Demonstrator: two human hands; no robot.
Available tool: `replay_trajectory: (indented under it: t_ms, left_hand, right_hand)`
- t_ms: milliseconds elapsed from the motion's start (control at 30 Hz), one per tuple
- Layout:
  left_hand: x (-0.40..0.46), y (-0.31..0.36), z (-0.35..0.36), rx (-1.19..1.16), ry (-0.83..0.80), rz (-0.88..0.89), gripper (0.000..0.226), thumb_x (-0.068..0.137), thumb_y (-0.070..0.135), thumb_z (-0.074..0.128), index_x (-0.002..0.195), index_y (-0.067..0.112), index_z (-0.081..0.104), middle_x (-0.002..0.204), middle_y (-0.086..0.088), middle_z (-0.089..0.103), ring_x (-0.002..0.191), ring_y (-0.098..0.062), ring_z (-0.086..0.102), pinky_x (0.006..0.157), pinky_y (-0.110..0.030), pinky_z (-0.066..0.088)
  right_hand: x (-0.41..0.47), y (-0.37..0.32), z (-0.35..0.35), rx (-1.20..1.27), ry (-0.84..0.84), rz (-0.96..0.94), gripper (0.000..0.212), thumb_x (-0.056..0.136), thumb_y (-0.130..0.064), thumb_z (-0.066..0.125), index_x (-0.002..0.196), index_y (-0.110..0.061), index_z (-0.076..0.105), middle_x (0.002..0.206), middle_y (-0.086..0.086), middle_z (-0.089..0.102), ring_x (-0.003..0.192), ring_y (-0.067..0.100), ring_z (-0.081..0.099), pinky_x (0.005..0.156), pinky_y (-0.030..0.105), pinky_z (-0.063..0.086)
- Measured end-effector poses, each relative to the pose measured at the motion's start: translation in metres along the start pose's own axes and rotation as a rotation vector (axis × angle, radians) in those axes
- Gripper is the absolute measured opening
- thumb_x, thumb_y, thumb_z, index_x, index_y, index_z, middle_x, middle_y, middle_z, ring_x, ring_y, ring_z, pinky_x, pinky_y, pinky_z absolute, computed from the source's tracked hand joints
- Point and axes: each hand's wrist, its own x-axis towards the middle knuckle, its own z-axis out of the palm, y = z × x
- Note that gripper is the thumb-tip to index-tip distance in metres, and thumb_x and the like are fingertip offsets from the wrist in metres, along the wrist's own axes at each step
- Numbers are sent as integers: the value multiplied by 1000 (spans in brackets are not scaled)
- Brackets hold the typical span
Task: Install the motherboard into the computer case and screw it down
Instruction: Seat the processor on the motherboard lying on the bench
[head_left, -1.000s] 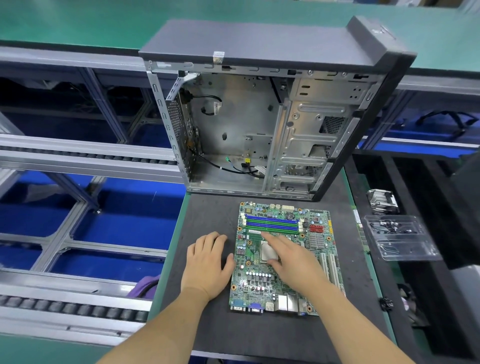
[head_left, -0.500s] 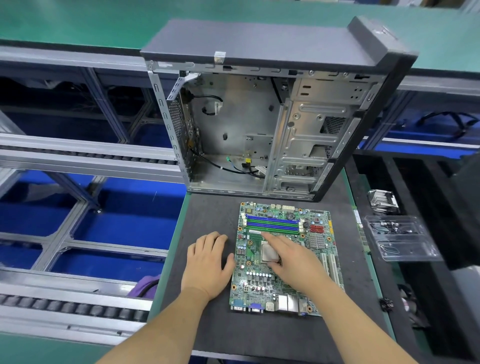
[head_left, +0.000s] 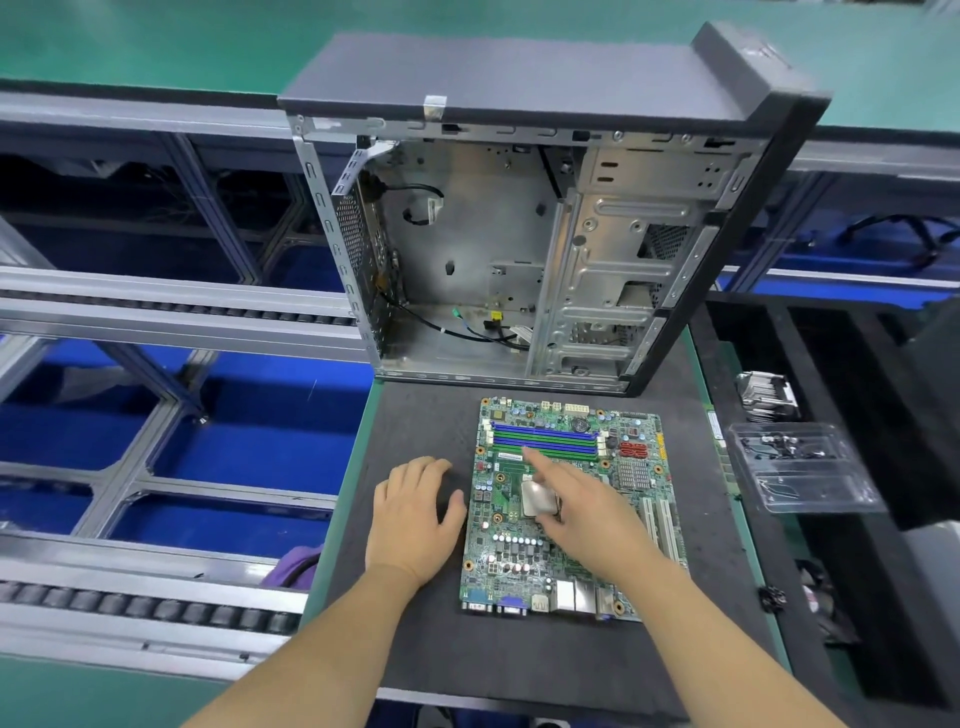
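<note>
On black mat (head_left: 415, 675): motherboard (head_left: 571, 571) flat, long axis toward case (head_left: 519, 234); left hand (head_left: 415, 519), right hand (head_left: 587, 514) spread, empty.

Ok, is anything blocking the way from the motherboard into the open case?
Nothing on the mat between green motherboard and grey metal computer case. Inside, loose black cables lie across the lower bay.

Dark foam work mat (head_left: 426, 649) amid grey roller conveyor rails (head_left: 156, 312), blue bins (head_left: 249, 431) below, green floor (head_left: 156, 36) beyond
</note>
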Motion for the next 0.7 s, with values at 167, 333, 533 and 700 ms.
replay_trajectory:
  t_ms: [167,333,533,700]
  left_hand:
    - [28,34,-12,-153,43,175,30,90,39,50,108,18,62,102,7,57,97,-15,48,86,-32,42]
    - [54,70,-18,-388,-387,183,12,85,28,61,97,27,62,89,14,60,87,-6,53,82,-29,47]
    - [57,89,-24,-846,-664,-86,17,81,2,63,96,6,68,85,-4,71,79,-10,65,73,-22,51]
    - [53,93,-20,-938,-554,-388,33,78,-4,61,105,14,68,71,-6,62,66,-17,56,66,-26,45]
  right_hand:
    - [-3,-4,-7,24,30,-44,79,98,-22,59,160,-44,15,135,-14,55,84,8,54,74,34,54]
    - [-2,-5,-14,43,26,-75,88,94,-17,60,156,-54,11,127,-13,55,75,8,49,69,33,52]
    - [-3,-10,-20,40,53,-121,92,91,-16,62,147,-63,7,143,-23,47,71,1,43,70,23,42]
    - [-5,-11,-20,49,80,-35,87,92,-44,67,155,-55,7,143,-22,39,79,8,51,75,32,52]
